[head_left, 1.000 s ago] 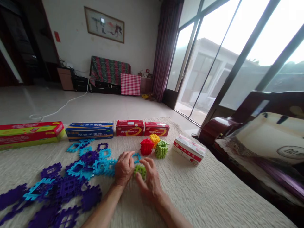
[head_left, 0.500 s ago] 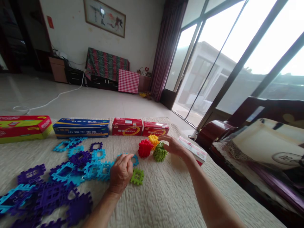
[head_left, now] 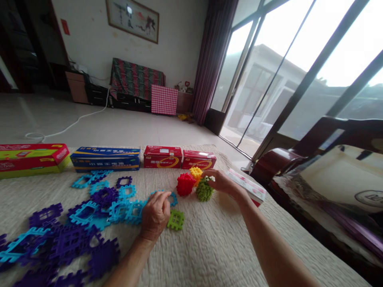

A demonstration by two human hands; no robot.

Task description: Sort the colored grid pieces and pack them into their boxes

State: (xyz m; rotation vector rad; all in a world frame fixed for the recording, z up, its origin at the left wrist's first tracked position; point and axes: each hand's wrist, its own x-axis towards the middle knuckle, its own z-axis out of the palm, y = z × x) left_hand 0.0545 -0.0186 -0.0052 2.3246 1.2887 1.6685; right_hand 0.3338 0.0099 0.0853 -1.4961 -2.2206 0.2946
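Green toothed plastic cube (head_left: 204, 189) on the beige quilted cloth (head_left: 224, 247), at the fingers of the right hand (head_left: 220, 181).

Of the two hands, the right reaches over the cube's right side with curved fingers, and I cannot tell whether they grip it; the left hand (head_left: 155, 215) has its fingers bent inward over light-blue toothed plastic pieces (head_left: 174, 198), and whether it holds one is hidden. Just right of the left hand lies a flat green toothed plastic square (head_left: 175, 220). Beside the cube sit a red knobbly plastic cube (head_left: 185, 184) and a yellow toothed plastic block (head_left: 195, 172); a white-and-red carton (head_left: 253, 187) lies partly behind the right forearm. Flat purple plastic pieces (head_left: 104, 259) spread to the left.
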